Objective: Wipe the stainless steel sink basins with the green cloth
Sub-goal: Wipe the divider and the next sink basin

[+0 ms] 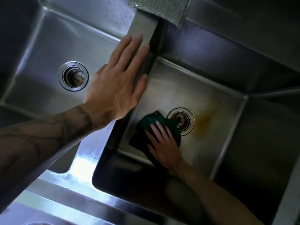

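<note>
Right hand (164,148), fingers straight, presses crumpled dark green cloth (155,118) onto floor of right stainless steel basin (178,88), at round drain (181,120) rim. Left hand (116,88) flat, fingers extended, on steel divider ridge (142,25). Yellow-brown stain (204,119) just beyond drain.

Commercial-type kitchen — deep stainless steel sink basins (211,75) w/ strainer drains (73,76), side by side.

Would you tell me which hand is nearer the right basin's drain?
Right: the right hand presses the green cloth beside the drain; the left hand rests up on the divider.
</note>
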A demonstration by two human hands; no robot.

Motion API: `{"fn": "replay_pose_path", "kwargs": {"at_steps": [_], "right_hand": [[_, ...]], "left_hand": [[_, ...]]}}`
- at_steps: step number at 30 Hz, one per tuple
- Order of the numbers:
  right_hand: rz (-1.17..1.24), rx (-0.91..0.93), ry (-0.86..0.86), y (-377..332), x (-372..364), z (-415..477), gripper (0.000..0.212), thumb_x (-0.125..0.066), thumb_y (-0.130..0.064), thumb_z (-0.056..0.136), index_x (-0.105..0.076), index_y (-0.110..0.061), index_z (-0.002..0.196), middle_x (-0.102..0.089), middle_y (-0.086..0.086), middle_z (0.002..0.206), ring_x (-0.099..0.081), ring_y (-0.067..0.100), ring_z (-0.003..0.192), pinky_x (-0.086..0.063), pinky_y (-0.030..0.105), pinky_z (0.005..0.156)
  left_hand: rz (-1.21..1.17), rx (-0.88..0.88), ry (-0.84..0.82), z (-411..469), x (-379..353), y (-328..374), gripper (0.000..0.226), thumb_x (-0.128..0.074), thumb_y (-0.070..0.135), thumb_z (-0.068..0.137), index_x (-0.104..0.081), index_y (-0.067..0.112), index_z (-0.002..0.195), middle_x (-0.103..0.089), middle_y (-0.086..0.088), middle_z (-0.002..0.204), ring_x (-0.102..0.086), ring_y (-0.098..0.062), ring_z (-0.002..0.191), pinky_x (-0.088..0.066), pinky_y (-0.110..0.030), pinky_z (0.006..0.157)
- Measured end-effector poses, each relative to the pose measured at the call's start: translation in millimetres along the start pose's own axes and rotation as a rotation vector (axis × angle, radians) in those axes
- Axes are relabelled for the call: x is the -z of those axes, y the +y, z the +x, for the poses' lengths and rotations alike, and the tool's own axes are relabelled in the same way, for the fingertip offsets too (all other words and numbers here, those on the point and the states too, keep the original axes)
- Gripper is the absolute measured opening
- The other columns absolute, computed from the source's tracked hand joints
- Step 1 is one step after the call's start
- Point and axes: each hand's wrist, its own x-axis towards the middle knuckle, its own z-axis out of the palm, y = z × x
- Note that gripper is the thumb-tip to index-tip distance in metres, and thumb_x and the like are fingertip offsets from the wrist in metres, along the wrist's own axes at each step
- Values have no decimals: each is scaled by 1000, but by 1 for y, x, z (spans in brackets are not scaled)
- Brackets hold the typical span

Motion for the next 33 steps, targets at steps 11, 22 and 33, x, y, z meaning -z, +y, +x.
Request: {"fn": "replay_pose_path", "kwargs": {"at_steps": [11, 22, 33], "right_hand": [[11, -14, 18, -17, -9, 17, 57, -38, -45, 110, -36, -19, 161, -30, 12, 169, -14, 32, 161, -19, 53, 129], [75, -43, -22, -30, -6, 40, 63, -38, -60, 106, -35, -31, 162, -25, 11, 171, -10, 31, 162, -14, 53, 129], [25, -163, -20, -38, -3, 25, 66, -41, -60, 105, -31, -29, 163, -23, 14, 171, -12, 34, 161, -16, 56, 128]], "left_hand": [[-8, -2, -15, 1, 0, -1, 66, -26, 48, 112, -20, 16, 170, -13, -4, 179, -7, -20, 166, -56, -47, 100], [6, 0, -26, 2, -1, -1, 66, -25, 47, 113, -20, 15, 170, -13, -7, 179, -7, -23, 166, -52, -44, 109], [1, 20, -23, -2, -1, 0, 67, -21, 49, 113, -18, 15, 170, -11, -6, 179, -7, -21, 166, -27, -45, 131]]}}
